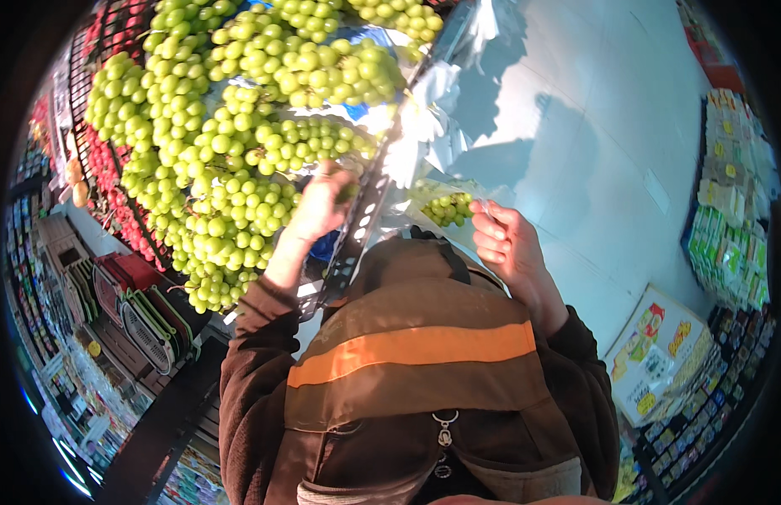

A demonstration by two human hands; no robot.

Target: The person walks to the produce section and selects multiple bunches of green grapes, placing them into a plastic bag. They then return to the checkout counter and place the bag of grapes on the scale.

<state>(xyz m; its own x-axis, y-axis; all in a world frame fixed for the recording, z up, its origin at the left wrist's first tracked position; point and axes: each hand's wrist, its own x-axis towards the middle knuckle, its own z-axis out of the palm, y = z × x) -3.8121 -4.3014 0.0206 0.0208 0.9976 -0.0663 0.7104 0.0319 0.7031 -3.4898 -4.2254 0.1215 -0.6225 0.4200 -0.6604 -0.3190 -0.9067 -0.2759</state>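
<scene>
My right hand (pixel 503 243) pinches the edge of a clear plastic bag (pixel 393 214) in front of my apron. Inside the bag lies a small bunch of green grapes (pixel 447 208). My left hand (pixel 326 201) is over the near edge of a display heaped with bunches of green grapes (pixel 233 208). Its fingers curl beside the black perforated rim (pixel 365 208) of the display. Bright glare and the hand itself hide whether anything is between those fingers.
Other clear plastic bags (pixel 431 120) hang along the rim. Red fruit (pixel 109 170) lies behind the grapes at left, above stacked shopping baskets (pixel 147 315). Packaged goods (pixel 728 246) are stacked at right, near a printed sign board (pixel 655 356). Pale floor (pixel 592 158) stretches between.
</scene>
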